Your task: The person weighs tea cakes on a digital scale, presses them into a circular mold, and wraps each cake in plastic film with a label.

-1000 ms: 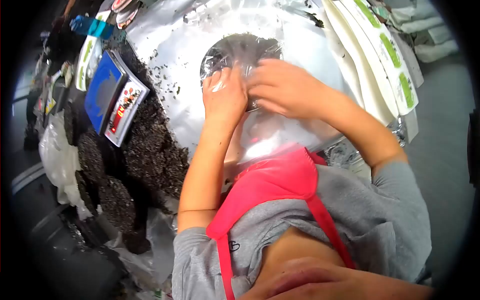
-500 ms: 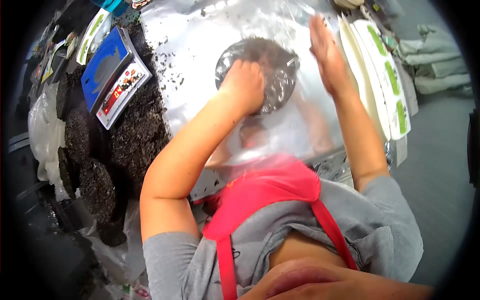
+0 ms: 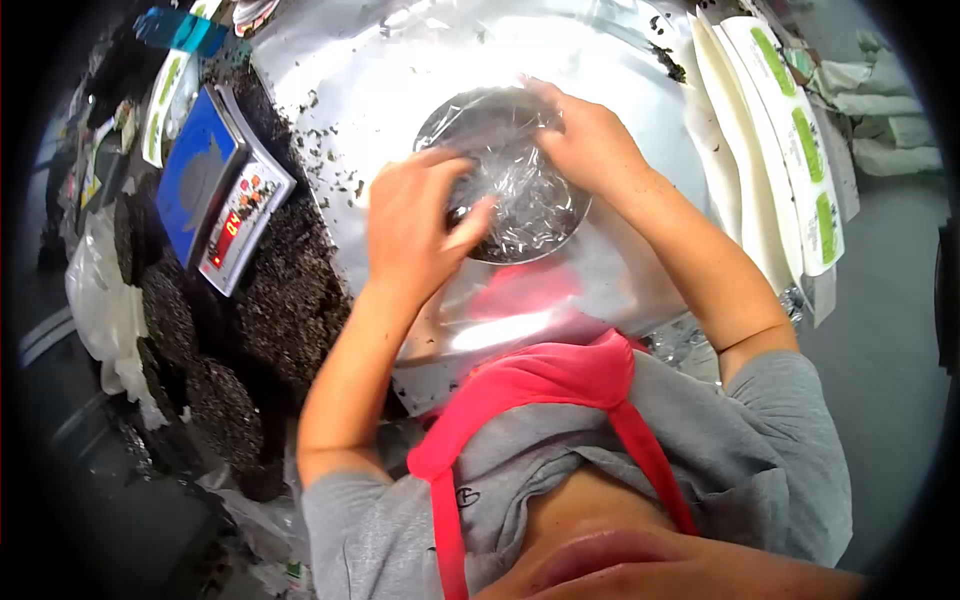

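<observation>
A round, dark, shallow dish point(image 3: 545, 215) lies on a shiny metal sheet, with crinkled clear plastic film point(image 3: 500, 175) over it. My left hand point(image 3: 412, 215) is over the dish's left edge, fingers curved and thumb apart, touching or just above the film. At the upper right rim, my right hand point(image 3: 590, 145) rests with thumb and forefinger spread on the film. Whether either hand pinches the film is hard to see. What lies under the film is blurred by glare.
A blue-topped scale point(image 3: 205, 185) with a lit red display stands left, among dark crumbly flakes point(image 3: 290, 320). Several dark round cakes point(image 3: 225, 410) are below it. White-and-green packaging point(image 3: 790, 140) stands at right. A blue bottle point(image 3: 180, 32) lies top left.
My left hand has opened from a fist on the dish and shifted left. My right hand has come down and left from above the sheet to the dish's rim.
</observation>
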Demonstrator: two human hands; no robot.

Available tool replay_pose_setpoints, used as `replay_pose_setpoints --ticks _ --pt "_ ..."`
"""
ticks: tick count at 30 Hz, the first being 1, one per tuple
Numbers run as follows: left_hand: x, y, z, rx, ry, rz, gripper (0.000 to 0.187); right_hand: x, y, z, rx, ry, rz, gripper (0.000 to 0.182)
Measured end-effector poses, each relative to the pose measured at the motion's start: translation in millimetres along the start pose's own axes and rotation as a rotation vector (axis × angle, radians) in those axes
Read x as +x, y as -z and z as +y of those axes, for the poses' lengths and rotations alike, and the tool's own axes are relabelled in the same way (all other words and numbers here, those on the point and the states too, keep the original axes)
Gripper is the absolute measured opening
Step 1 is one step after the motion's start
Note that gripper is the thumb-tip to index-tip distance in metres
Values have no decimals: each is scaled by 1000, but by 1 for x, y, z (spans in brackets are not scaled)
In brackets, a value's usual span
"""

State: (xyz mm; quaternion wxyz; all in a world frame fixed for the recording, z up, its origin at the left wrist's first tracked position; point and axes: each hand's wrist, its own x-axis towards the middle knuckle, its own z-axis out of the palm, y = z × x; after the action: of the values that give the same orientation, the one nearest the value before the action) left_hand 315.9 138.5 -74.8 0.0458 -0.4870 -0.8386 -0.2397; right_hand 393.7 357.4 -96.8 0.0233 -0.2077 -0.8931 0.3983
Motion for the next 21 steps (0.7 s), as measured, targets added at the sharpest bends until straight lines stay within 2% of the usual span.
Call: replay_pose_setpoints --ticks 1,2,3,5,6,8,9,10,11,13,15,17,18,20,21 --pt "-8 4 -10 41 115 82 55 -1 -2 0 -4 67 35 54" --pt "-1 -7 -24 33 181 265 53 -3 -3 -1 -22 141 52 54" --pt "16 -9 -37 33 205 269 53 -3 -8 -3 -29 149 29 54" --pt "52 0 -51 -1349 595 -381 59 2 -16 -7 -136 254 -101 51" --pt "57 7 -44 -1359 580 -369 59 0 -14 -11 -117 239 -79 48" --pt "64 11 -25 -1098 299 -456 58 2 -3 -14 -189 241 -88 51" --pt "51 15 -18 -1104 442 -472 49 0 -4 -12 -215 227 -102 54" --pt "32 6 -13 -762 187 -288 44 2 -9 -7 -187 215 -84 54" --pt "17 -5 -7 -420 -69 -98 41 8 -16 0 -167 290 -14 55" --pt "5 -5 17 -191 -122 -3 40 5 -24 -1 -135 366 46 56" --pt "0 -15 24 -78 -107 48 40 1 -10 -14 -138 177 -74 63" --pt "-5 -23 22 -3 -99 21 34 -20 0 -19 -175 198 -49 62" --pt "-5 -24 22 -11 -82 37 34 -32 6 -14 -216 515 66 61" --pt "-7 -24 25 65 -38 55 31 -51 9 -13 -250 831 145 60" --pt "-8 -24 27 49 -32 43 31 -62 10 -17 -85 792 58 49"
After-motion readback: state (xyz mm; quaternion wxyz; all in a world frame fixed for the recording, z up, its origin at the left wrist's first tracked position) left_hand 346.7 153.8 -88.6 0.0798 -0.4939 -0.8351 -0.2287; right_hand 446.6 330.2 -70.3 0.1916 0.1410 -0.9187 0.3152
